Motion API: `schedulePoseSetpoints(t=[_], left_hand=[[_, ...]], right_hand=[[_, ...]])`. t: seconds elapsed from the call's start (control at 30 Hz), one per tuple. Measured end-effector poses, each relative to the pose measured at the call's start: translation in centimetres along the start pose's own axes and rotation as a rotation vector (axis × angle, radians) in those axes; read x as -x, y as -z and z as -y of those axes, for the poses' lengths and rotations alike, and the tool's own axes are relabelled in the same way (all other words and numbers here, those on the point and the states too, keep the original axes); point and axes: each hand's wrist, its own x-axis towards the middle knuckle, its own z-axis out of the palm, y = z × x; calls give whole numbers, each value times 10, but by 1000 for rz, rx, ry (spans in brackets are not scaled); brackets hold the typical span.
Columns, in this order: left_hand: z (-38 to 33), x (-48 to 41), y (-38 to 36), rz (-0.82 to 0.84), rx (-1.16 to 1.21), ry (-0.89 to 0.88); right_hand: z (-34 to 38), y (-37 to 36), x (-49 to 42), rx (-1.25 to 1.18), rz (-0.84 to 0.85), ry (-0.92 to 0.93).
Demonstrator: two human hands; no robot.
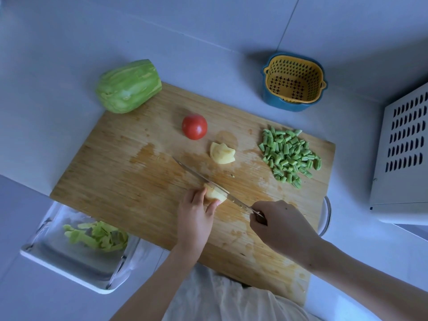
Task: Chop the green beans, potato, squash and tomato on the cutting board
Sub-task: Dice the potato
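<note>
Snugly, potato (214,195) inside left grip (195,213) (knife (199,176) across)

Cutting board (129,172) on worktop. Left hand (194,216) holds potato piece (214,193) near board's near edge; right hand (278,223) grips knife (208,179), blade across piece. Second potato piece (222,153) mid-board. Tomato (194,126) behind it. Chopped beans (289,154) at right end. Squash (128,85) overhangs far left corner.
</note>
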Motion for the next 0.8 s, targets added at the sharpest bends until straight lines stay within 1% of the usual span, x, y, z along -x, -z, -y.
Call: schedulePoseSetpoints(t=[0.2, 0.37, 0.63, 0.7, 0.8], left_hand=[[1, 0, -1, -20, 2, -31], [2, 0, -3, -68, -30, -87], [2, 1, -3, -70, -33, -74], [3, 1, -3, -65, -19, -73], [4, 1, -2, -55, -12, -73]], right_hand=[[1, 7, -5, 42, 26, 5], [4, 2, -15, 65, 37, -1], [5, -21, -36, -72, 25, -6], [3, -19, -38, -129, 75, 4], [7, -13, -44, -216, 238, -10]])
